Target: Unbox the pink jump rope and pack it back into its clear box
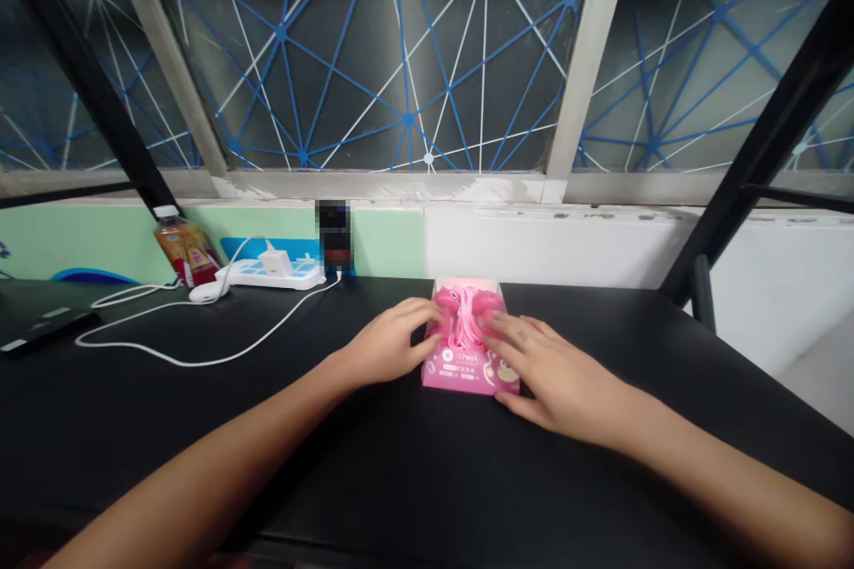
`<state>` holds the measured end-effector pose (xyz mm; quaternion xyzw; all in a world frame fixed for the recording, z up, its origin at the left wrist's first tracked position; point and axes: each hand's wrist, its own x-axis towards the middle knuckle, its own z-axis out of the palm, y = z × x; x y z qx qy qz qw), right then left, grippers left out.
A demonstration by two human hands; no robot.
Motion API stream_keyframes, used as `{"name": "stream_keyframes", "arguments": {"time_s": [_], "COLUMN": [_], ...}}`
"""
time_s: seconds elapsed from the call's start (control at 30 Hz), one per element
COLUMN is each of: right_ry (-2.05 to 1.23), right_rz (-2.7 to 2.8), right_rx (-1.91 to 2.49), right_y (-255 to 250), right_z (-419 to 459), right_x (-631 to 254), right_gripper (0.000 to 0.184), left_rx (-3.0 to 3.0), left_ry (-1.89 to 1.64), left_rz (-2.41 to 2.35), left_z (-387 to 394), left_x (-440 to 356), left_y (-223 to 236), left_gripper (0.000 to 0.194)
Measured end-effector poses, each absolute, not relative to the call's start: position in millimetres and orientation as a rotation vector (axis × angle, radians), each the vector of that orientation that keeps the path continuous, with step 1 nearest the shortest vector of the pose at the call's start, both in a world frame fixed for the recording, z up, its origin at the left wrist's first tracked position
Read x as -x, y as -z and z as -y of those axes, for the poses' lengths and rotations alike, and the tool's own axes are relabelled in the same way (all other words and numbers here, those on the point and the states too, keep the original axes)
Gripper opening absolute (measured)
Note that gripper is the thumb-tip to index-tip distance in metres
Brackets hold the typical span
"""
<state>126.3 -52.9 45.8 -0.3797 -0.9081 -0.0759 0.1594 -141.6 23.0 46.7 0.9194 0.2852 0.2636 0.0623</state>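
Bare forearms (pixel 200 462) stretch across a black table (pixel 414 480). Far left, a drink bottle (pixel 185 249) stands behind a white power strip (pixel 270 276) and its white cable (pixel 200 356). Near the table's far edge, a pink earphone box (pixel 471 373) sits between the hands: the left hand (pixel 387 342) curls narrowly around its left side, and the right hand (pixel 553 378) spreads over its right side, gripping it.

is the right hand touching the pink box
Touching. The head view shows the right hand lying across the right side of the pink box, with its fingers pressed on the box's top, no gap between them.
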Motion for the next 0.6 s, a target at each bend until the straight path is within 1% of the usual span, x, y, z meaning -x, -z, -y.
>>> {"name": "stream_keyframes", "arguments": {"time_s": [0.1,0.17,0.23,0.37,0.43,0.5,0.6], "right_ry": [0.19,0.085,0.015,0.061,0.033,-0.063,-0.307], "right_rz": [2.654,2.696,2.746,2.826,2.855,2.862,2.871], "right_rx": [0.999,0.969,0.955,0.953,0.941,0.936,0.908], "right_y": [-49.7,-51.4,-49.7,-42.1,-43.5,-51.3,-71.3], "right_z": [61.5,66.3,69.4,72.9,77.8,86.9,104.8], "right_x": [-115.8,-111.1,-108.1,-103.1,-100.7,-99.2,-98.7], "right_gripper": [0.022,0.014,0.015,0.029,0.033,0.032,0.024], "left_rx": [-2.775,-2.782,-2.795,-2.815,-2.816,-2.815,-2.802], "left_ry": [-0.806,-0.802,-0.8,-0.796,-0.791,-0.787,-0.801], "left_rz": [-0.856,-0.858,-0.871,-0.951,-0.999,-1.038,-1.111], "left_z": [-24.3,-24.7,-25.0,-24.6,-23.9,-23.8,-27.2], "left_x": [140.7,139.6,138.4,136.1,134.6,132.6,129.4], "left_y": [-45.9,-46.4,-47.4,-50.0,-51.9,-53.6,-53.7], "left_gripper": [0.014,0.013,0.011,0.011,0.012,0.012,0.012]}}
